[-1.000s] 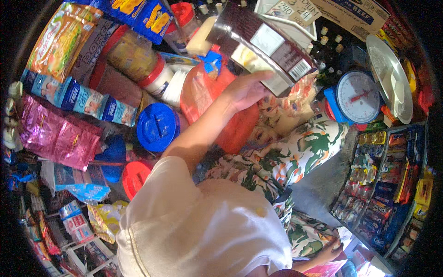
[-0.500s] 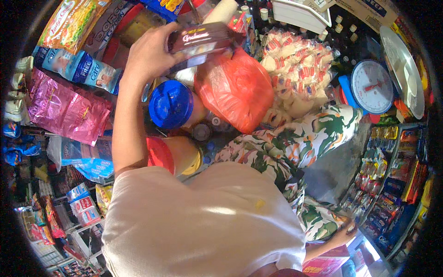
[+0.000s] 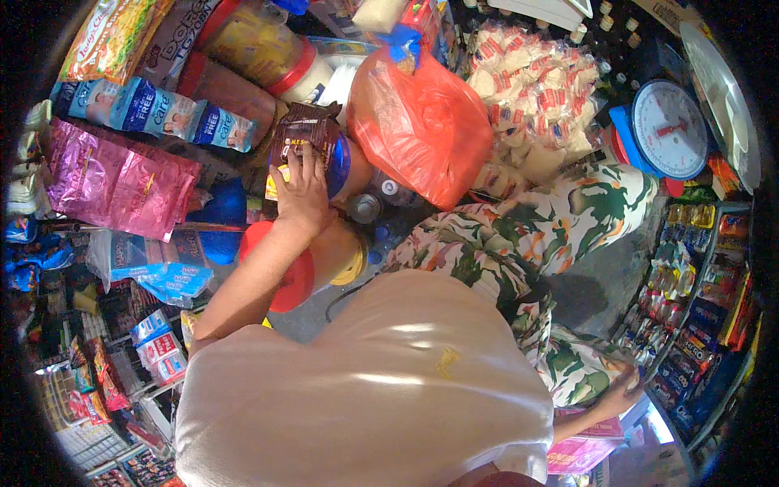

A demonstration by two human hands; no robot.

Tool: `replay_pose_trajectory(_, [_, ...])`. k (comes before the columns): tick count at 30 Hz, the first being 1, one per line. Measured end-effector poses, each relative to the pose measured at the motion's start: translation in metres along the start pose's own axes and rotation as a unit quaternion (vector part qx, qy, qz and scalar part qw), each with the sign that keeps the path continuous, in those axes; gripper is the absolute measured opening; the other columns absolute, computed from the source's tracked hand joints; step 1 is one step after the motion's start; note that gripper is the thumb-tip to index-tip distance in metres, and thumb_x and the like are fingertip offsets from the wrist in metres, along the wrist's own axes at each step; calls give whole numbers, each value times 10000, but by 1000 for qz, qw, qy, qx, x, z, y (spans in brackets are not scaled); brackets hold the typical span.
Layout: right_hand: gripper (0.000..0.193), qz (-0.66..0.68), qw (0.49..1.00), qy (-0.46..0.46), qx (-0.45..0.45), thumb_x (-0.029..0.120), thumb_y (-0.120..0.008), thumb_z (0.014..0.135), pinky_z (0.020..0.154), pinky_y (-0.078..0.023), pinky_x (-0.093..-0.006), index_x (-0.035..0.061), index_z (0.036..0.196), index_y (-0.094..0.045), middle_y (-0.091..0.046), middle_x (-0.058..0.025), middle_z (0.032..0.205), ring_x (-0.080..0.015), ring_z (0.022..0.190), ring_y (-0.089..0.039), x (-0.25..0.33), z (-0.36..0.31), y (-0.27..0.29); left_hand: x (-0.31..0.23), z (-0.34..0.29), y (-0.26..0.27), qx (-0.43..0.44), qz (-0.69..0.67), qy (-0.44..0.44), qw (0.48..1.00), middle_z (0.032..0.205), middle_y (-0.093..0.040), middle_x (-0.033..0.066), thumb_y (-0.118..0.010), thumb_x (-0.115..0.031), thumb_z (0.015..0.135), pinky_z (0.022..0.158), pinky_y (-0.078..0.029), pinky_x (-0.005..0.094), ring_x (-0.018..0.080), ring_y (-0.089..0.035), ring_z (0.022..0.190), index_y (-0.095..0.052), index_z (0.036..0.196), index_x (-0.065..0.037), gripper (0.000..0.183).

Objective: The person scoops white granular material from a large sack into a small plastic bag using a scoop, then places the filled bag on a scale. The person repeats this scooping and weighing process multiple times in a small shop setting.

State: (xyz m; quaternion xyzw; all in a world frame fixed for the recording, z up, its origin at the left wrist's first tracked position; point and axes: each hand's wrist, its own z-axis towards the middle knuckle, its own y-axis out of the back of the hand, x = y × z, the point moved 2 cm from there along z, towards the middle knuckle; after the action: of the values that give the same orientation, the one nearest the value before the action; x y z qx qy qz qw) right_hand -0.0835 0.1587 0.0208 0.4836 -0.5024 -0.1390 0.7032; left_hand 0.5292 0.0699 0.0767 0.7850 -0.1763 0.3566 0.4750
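Observation:
A dark brown snack pack (image 3: 302,130) lies over the blue lid (image 3: 341,166) of a jar on the left. My left hand (image 3: 304,191) rests on the near end of this pack, fingers stretched along its top and the thumb apart at its left side. Just right of the jar sits a knotted red plastic bag (image 3: 422,122). A red-lidded jar (image 3: 280,268) lies below my left wrist. Far off at the lower right, my right hand (image 3: 621,394) rests at the knee of my patterned trousers (image 3: 568,365); its fingers are too unclear to read.
Pink pouches (image 3: 122,178) and blue sachets (image 3: 158,114) hang on the left. Small clear-wrapped packs (image 3: 531,89) are heaped beyond my leg, beside a dial scale (image 3: 669,130). Racks of small goods (image 3: 690,325) line the right. A pink box (image 3: 584,446) stands under my right arm.
My left hand has brought the brown pack down and nearer, from beside the red bag onto the blue lid, and its fingers have straightened over it. My right hand stays at the knee.

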Motion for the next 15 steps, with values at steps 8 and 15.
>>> replay_pose_trajectory(8, [591, -63, 994, 82, -31, 423, -617, 837, 728, -510, -337, -47, 1184, -533, -584, -186, 1107, -264, 937, -587, -4, 1, 2, 14, 35, 3, -63, -277, 113, 952, 1477, -151, 195, -782, -427, 635, 953, -345, 615, 463, -295, 1280, -66, 1432, -37, 1140])
replay_pose_trajectory(15, [586, -61, 998, 29, 12, 429, -587, 851, 860, -452, -386, -24, 1218, -520, -569, -194, 1159, -313, 1044, -552, -4, 4, 1, 47, 54, -49, -20, -574, 81, 814, 1228, -518, 219, -839, -389, 583, 949, -417, 385, 333, -504, 1158, -59, 1435, -41, 1206])
